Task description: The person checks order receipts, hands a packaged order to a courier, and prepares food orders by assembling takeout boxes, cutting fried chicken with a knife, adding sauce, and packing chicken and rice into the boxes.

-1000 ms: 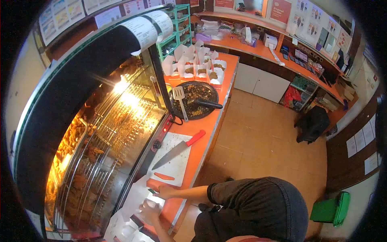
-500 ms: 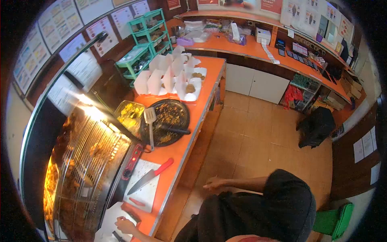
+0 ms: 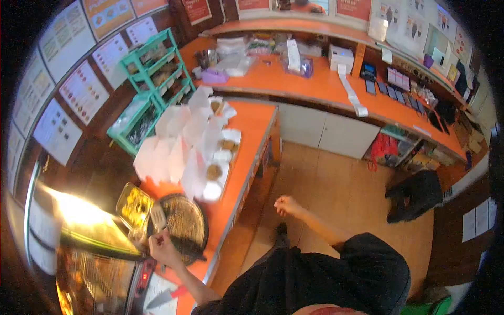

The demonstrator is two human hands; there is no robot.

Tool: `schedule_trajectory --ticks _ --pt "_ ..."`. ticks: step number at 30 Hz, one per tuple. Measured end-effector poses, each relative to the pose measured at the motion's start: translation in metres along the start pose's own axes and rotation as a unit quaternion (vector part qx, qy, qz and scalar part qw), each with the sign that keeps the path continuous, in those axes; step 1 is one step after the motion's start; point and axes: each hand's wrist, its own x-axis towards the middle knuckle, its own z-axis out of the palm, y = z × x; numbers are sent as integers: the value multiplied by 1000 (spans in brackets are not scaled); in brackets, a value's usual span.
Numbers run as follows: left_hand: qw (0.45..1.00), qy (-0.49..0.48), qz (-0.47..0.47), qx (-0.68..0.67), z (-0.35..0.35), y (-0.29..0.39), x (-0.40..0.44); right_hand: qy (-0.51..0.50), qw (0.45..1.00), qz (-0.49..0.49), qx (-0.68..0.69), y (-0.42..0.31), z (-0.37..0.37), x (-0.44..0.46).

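Head view: my left hand point(image 3: 164, 249) is over the near-left edge of the round pan point(image 3: 204, 224), fingers bent, right beside the slotted spatula point(image 3: 159, 216). Blur hides whether I have hold of its handle, so I cannot tell. My right hand point(image 3: 288, 206) is out over the floor, loosely curled with nothing in it. The pan sits on the orange worktop point(image 3: 249, 118), next to a container of yellow food point(image 3: 135, 206) and below the open paper boxes point(image 3: 164, 140).

Working here, I'd do well to keep my wrist above the pan's rim, leave room around the spatula so it isn't knocked, and hold my forearm clear of the knife point(image 3: 160, 299) lying near it.

As for writing, red posters point(image 3: 196, 9) and menu sheets point(image 3: 84, 89) line the walls, but their lettering is too soft to read. The warmer's display point(image 3: 145, 275) glows red, digits unclear. No brand is legible, nor is the print on the paper strip point(image 3: 349, 94).
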Motion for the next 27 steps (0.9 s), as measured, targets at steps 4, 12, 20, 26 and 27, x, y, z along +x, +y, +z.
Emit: schedule_trajectory --ticks 4,12,20,26,27 --pt "993 -65 56 -76 151 93 23 -87 991 68 -76 -36 -63 53" --pt "865 -441 156 -182 309 236 -53 77 980 92 157 -23 -197 120" --pt "939 -343 -1 12 285 187 -75 -332 863 71 -375 -33 -239 195" --pt "981 -40 -70 174 150 131 -38 -432 801 -137 -392 -198 -95 300" --pt "983 16 -103 148 119 120 -31 -441 793 -226 -354 -231 -52 298"
